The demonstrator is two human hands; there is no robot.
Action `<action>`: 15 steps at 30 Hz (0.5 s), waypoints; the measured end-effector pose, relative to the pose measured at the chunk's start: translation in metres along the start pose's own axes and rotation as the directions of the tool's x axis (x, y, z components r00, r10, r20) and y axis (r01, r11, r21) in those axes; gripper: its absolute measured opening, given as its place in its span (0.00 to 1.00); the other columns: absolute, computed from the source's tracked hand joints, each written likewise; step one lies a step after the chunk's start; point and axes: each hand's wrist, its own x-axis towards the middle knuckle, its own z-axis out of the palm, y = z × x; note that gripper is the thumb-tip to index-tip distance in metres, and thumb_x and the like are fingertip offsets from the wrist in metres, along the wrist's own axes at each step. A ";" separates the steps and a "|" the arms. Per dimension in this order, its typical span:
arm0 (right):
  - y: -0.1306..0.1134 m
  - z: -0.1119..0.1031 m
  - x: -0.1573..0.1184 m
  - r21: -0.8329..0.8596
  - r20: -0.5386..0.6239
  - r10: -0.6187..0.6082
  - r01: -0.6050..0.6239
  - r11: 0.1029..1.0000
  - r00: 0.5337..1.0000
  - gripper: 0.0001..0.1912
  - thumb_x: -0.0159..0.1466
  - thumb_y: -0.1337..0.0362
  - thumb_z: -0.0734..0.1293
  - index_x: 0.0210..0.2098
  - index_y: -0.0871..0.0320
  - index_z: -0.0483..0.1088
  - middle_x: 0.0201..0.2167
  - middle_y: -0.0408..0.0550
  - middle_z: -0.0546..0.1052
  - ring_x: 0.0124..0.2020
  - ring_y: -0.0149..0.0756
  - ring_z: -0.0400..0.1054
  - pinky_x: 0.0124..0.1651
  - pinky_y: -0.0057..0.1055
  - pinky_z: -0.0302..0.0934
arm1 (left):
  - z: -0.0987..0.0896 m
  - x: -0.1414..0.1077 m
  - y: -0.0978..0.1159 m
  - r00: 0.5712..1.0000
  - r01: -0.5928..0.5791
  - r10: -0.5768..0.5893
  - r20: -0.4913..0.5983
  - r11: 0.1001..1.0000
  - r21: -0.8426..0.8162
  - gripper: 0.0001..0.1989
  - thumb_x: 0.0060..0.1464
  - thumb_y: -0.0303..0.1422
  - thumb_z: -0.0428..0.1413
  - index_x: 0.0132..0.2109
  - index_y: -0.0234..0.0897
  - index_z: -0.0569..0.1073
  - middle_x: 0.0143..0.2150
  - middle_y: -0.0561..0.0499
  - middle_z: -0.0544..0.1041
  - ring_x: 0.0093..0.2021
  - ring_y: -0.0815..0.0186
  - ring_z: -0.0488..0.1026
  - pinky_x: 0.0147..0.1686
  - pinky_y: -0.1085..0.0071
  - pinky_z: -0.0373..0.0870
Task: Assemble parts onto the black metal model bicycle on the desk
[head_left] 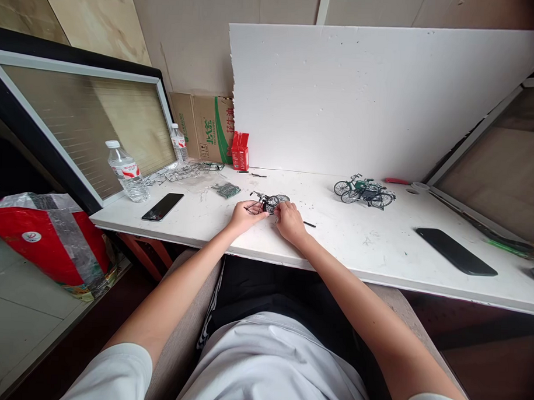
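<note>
Near the front edge of the white table, my left hand [246, 217] is closed around the frame of a small black model bicycle [261, 201]. My right hand [289, 219] is at the bicycle's right side, its fingers bent together by a spoked wheel. Whether those fingers pinch a small part is hidden. Behind my right hand another wheel shows partly. A thin black stick [309, 225] lies just right of that hand. A bag of small dark green parts [228, 190] rests behind and left of my left hand.
Two finished-looking model bicycles [364, 192] stand at the right back of the table [336, 237]. Phones lie left [163, 207] and right [456, 251]. At the left are water bottles [126, 173], black part frames [187, 172] and a red box [240, 151]. A white board [362, 98] stands behind.
</note>
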 end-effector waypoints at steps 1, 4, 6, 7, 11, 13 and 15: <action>0.001 0.000 0.001 0.029 -0.017 -0.006 0.006 1.000 1.000 0.12 0.75 0.69 0.55 0.46 0.57 0.70 0.49 0.59 0.76 0.48 0.51 0.67 0.48 0.41 0.61 | 0.000 0.000 0.000 1.000 0.001 -0.001 -0.002 1.000 -0.006 0.21 0.38 0.39 0.78 0.35 0.34 0.80 0.36 0.45 0.82 0.37 0.63 0.78 0.42 0.64 0.77; 0.004 0.000 0.003 0.127 -0.105 -0.014 0.027 0.992 0.994 0.13 0.77 0.66 0.54 0.47 0.57 0.70 0.49 0.59 0.76 0.50 0.51 0.66 0.52 0.42 0.61 | -0.001 -0.001 0.003 1.000 0.006 -0.006 -0.012 1.000 -0.028 0.20 0.39 0.39 0.77 0.36 0.33 0.80 0.38 0.44 0.83 0.38 0.62 0.79 0.44 0.64 0.77; 0.006 0.000 0.004 0.187 -0.169 -0.007 0.039 0.982 0.986 0.14 0.77 0.66 0.53 0.50 0.58 0.69 0.50 0.60 0.75 0.51 0.51 0.66 0.55 0.43 0.61 | -0.001 -0.001 0.005 1.000 0.004 -0.004 -0.010 0.999 -0.038 0.20 0.41 0.39 0.76 0.38 0.33 0.82 0.40 0.42 0.84 0.39 0.62 0.79 0.46 0.64 0.77; 0.007 0.001 0.005 0.213 -0.192 -0.002 0.043 0.976 0.981 0.14 0.77 0.66 0.53 0.51 0.59 0.69 0.51 0.60 0.75 0.51 0.51 0.66 0.56 0.43 0.61 | -0.002 -0.002 0.006 1.000 0.001 -0.001 -0.007 0.999 -0.041 0.20 0.42 0.40 0.76 0.39 0.33 0.82 0.41 0.42 0.84 0.40 0.61 0.80 0.46 0.63 0.77; 0.011 0.004 0.005 0.257 -0.189 -0.012 0.061 0.965 0.982 0.15 0.76 0.66 0.55 0.57 0.60 0.67 0.55 0.61 0.76 0.54 0.50 0.66 0.57 0.42 0.61 | -0.002 -0.002 0.006 1.000 -0.002 0.002 0.009 0.999 -0.042 0.20 0.44 0.41 0.75 0.40 0.34 0.83 0.42 0.42 0.84 0.40 0.61 0.80 0.47 0.64 0.77; 0.012 0.006 0.005 0.240 -0.170 -0.024 0.065 0.969 0.985 0.16 0.76 0.66 0.56 0.59 0.60 0.66 0.57 0.61 0.76 0.55 0.49 0.67 0.57 0.41 0.61 | -0.002 -0.002 0.006 1.000 0.003 -0.003 0.006 0.999 -0.038 0.20 0.43 0.41 0.76 0.39 0.34 0.82 0.42 0.42 0.84 0.40 0.61 0.80 0.47 0.64 0.77; 0.013 0.007 0.006 0.214 -0.159 -0.033 0.067 0.974 0.987 0.16 0.76 0.66 0.57 0.60 0.59 0.67 0.58 0.60 0.76 0.56 0.49 0.67 0.57 0.41 0.61 | -0.002 -0.002 0.005 1.000 0.009 -0.009 -0.001 0.999 -0.036 0.20 0.43 0.40 0.76 0.39 0.33 0.82 0.41 0.42 0.84 0.39 0.62 0.80 0.46 0.64 0.77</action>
